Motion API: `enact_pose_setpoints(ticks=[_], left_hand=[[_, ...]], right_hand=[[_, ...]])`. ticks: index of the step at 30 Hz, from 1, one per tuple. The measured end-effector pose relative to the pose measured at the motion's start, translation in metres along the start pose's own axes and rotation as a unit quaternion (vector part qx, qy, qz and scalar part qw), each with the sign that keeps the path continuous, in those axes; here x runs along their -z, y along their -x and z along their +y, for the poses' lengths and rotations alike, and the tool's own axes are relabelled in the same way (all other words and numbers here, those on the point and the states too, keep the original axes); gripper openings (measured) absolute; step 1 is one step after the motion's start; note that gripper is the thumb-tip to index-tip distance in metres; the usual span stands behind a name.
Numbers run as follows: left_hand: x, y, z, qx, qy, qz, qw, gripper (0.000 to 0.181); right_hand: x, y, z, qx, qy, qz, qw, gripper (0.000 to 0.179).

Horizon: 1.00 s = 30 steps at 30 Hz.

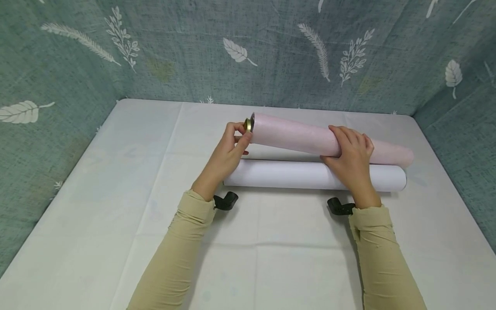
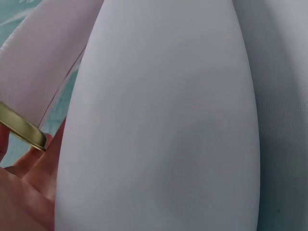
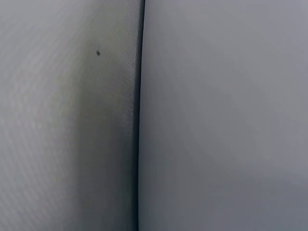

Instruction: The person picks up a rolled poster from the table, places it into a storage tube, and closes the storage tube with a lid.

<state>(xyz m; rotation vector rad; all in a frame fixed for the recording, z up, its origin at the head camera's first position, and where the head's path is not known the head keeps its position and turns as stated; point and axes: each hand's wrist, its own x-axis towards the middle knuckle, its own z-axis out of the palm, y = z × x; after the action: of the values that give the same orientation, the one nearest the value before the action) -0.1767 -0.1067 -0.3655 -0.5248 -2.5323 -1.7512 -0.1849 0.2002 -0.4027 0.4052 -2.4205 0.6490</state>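
Observation:
In the head view, a pink roll of paper [image 1: 294, 134] slants across the far part of the table. My left hand [image 1: 228, 150] is at its left end, pinching a gold metal band [image 1: 249, 125] between thumb and fingers. That band also shows at the edge of the pink roll in the left wrist view, above the palm [image 2: 29, 192]. My right hand [image 1: 350, 159] grips the pink roll right of its middle, thumb on the near side and fingers over the top. A white roll [image 1: 286, 174] lies just in front of the pink one, under the right hand.
A white cloth [image 1: 255, 258] with fold lines covers the table. Green leaf-patterned fabric [image 1: 271, 51] hangs behind it and along both sides. Black wrist cameras [image 1: 226, 201] stick out inward from both sleeves. The white roll fills much of both wrist views.

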Motion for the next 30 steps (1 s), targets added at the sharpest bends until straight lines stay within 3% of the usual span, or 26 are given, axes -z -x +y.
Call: enact_pose_setpoints(ticks=[6,19,30], left_hand=[[0.002,0.007,0.022,-0.002,0.032,0.005,0.9995,0.026],[0.004,0.008,0.025,-0.005,0.085,0.009,0.9963,0.028],[0.003,0.008,0.029,-0.006,0.101,0.001,0.9949,0.028]], right_hand=[[0.001,0.000,-0.001,0.000,0.000,-0.002,1.0000,0.067],[0.000,0.000,0.000,0.003,-0.001,-0.008,1.0000,0.068],[0.000,0.000,-0.001,0.005,-0.002,-0.011,0.9999,0.068]])
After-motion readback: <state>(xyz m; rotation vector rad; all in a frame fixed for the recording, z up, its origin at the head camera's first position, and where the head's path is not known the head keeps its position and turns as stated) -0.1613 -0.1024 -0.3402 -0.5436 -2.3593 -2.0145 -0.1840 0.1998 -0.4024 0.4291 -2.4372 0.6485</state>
